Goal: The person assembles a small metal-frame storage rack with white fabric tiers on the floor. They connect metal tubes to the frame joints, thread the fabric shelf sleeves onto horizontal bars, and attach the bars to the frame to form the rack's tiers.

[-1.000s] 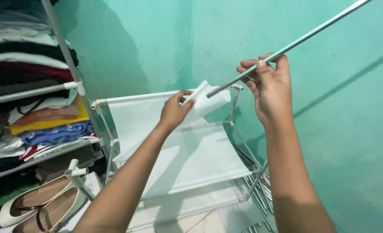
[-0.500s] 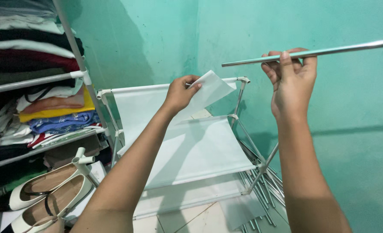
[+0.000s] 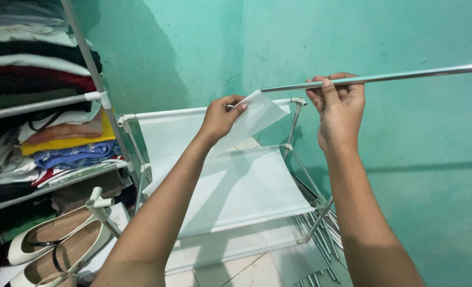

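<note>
My right hand point(image 3: 338, 106) grips a long silver metal rod point(image 3: 406, 75) that runs nearly level from the right edge toward the middle. Its free end meets the upper edge of a white fabric sheet point(image 3: 254, 118), which my left hand point(image 3: 221, 116) pinches at chest height. Below both hands stands a small white rack point(image 3: 230, 180) with two white fabric tiers on thin metal tubes, set against the green wall.
A shelf unit point(image 3: 44, 101) at the left holds stacks of folded clothes. A pair of white flat shoes point(image 3: 50, 244) lies under it beside a white plastic connector point(image 3: 100, 204). Several loose metal rods point(image 3: 323, 234) lie on the floor at the rack's right foot.
The rod has swung from a steep upward tilt to nearly level. Both hands have risen a little, and the fabric sheet is lifted higher toward the rod's end.
</note>
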The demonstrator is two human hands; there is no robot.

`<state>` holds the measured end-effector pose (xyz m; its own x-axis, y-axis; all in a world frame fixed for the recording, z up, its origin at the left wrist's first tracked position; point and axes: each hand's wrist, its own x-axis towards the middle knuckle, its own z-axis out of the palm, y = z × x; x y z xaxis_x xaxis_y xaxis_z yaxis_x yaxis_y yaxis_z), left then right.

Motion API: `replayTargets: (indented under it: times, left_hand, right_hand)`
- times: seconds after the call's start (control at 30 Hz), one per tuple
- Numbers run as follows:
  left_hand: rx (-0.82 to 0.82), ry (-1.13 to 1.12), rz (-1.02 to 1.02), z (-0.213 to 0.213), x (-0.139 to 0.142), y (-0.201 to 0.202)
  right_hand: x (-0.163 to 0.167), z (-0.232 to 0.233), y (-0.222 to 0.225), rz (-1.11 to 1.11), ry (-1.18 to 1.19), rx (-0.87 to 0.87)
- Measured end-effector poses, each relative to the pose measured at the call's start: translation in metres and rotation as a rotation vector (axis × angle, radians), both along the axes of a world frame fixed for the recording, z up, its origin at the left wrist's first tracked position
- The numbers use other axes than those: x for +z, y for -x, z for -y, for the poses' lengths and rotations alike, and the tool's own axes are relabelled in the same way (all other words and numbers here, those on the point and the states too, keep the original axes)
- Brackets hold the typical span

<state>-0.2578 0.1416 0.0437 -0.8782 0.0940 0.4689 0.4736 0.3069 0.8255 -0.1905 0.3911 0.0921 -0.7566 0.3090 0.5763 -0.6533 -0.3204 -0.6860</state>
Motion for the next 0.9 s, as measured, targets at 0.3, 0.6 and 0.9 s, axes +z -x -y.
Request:
replayTargets:
  times: [0.3,0.6,0.9]
  left_hand:
    - [-0.007,0.008,0.045,0.003,0.003,-0.002]
    - [-0.007,0.052,0.057,0.002,0.006,-0.007]
    - [-0.020,0.053,0.063,0.001,0.007,-0.009]
  right_hand:
    - [0.003,0.000,-0.001,0.003,0.021,0.013]
    - [0.009,0.003,-0.007,0.021,0.002,0.026]
    - [0.010,0.003,-0.009,0.047,-0.035,0.016]
